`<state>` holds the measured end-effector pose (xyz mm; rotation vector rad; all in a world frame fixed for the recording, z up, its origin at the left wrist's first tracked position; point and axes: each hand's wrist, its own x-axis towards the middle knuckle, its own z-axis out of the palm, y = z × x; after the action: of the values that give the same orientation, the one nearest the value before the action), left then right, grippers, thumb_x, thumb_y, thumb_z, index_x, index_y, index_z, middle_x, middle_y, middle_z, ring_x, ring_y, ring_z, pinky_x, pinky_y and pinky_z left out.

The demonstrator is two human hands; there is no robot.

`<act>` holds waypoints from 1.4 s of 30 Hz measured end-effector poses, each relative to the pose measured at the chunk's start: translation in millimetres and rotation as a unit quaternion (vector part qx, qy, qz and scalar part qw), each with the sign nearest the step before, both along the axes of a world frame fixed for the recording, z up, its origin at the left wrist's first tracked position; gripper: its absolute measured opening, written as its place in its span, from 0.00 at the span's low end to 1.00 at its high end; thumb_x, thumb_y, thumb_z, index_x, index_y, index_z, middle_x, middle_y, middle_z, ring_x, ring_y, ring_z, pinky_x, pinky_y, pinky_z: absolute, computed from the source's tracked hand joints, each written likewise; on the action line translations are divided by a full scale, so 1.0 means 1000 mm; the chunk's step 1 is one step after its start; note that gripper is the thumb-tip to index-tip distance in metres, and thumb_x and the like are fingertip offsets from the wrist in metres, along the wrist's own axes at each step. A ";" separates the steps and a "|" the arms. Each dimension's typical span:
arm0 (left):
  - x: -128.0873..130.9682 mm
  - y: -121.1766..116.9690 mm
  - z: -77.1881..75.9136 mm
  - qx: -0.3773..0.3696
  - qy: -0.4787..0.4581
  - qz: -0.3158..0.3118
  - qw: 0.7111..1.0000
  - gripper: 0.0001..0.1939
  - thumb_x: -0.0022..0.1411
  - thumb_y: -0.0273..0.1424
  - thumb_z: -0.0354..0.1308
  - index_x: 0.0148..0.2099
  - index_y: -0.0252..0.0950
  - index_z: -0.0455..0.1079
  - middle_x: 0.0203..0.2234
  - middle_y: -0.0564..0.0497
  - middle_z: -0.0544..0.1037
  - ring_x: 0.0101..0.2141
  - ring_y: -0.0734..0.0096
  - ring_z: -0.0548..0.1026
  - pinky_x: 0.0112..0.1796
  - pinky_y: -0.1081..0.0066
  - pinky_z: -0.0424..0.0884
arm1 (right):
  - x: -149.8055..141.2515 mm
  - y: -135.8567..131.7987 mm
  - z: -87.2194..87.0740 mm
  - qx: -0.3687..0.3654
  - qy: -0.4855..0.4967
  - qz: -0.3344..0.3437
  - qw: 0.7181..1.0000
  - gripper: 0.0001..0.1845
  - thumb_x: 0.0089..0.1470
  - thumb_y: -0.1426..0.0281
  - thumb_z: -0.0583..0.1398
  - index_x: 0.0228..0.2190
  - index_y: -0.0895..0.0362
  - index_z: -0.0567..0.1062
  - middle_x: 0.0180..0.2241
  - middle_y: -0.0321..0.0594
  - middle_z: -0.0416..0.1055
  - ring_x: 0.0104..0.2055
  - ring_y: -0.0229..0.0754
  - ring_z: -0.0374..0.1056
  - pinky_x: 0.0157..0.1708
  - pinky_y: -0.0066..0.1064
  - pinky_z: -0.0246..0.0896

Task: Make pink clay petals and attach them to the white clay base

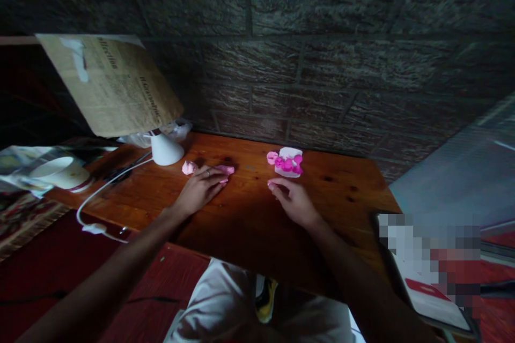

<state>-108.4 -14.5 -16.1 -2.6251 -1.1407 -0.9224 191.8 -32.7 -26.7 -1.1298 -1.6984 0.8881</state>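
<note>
My left hand (201, 186) rests low on the table, its fingers and thumb around a flattish pink piece of modelling clay (228, 170). Just beyond its knuckles lies a crumpled pink clay lump (188, 167). My right hand (296, 202) pinches a small pink bit of clay (271, 184) between thumb and fingertips, slightly above or on the tabletop; I cannot tell which. Behind that hand sits a white clay slab (290, 152) bearing several bright pink shapes (288, 164). A paler pink round piece (272, 158) adjoins its left side.
The wooden table (249, 225) meets a dark block wall (273, 64). At the left stand a lamp (167, 150) with a trailing white cord (90, 198) and a white cup (60, 172). A dark-framed, partly pixelated object (418, 278) is at the right edge.
</note>
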 end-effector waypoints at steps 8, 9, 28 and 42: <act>0.001 -0.004 -0.009 0.023 -0.085 0.077 0.993 0.16 0.65 0.43 0.64 0.46 0.36 0.80 0.38 0.43 0.84 0.39 0.60 0.79 0.45 0.60 0.75 | -0.004 -0.001 0.007 0.017 -0.054 0.032 0.998 0.14 0.65 0.65 0.55 0.37 0.56 0.81 0.35 0.43 0.82 0.36 0.43 0.77 0.42 0.33 0.70; 0.001 -0.006 -0.007 0.032 -0.099 0.098 0.990 0.15 0.66 0.42 0.63 0.45 0.36 0.80 0.36 0.44 0.84 0.38 0.60 0.79 0.45 0.61 0.75 | -0.005 -0.002 0.009 0.021 -0.053 0.038 0.998 0.14 0.65 0.65 0.55 0.37 0.55 0.81 0.34 0.43 0.82 0.36 0.43 0.77 0.42 0.33 0.70; 0.042 -0.012 0.012 -0.087 -0.222 0.122 0.963 0.15 0.66 0.41 0.60 0.43 0.36 0.81 0.36 0.43 0.85 0.36 0.63 0.80 0.43 0.64 0.75 | -0.015 0.000 -0.008 -0.150 0.208 0.015 0.966 0.24 0.49 0.52 0.70 0.42 0.54 0.84 0.43 0.46 0.83 0.41 0.49 0.79 0.44 0.41 0.76; 0.120 0.006 -0.009 -0.519 -0.506 -0.066 0.685 0.23 0.52 0.46 0.72 0.42 0.33 0.82 0.26 0.52 0.78 0.22 0.80 0.64 0.25 0.74 0.60 | -0.011 0.000 0.011 -0.265 0.344 -0.015 0.900 0.20 0.39 0.59 0.77 0.33 0.55 0.84 0.32 0.38 0.83 0.33 0.39 0.77 0.40 0.33 0.72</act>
<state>11.3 -8.2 -24.7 -2.8554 -2.2461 -2.6105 180.5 -33.0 -15.2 -0.9938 -0.8694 1.5695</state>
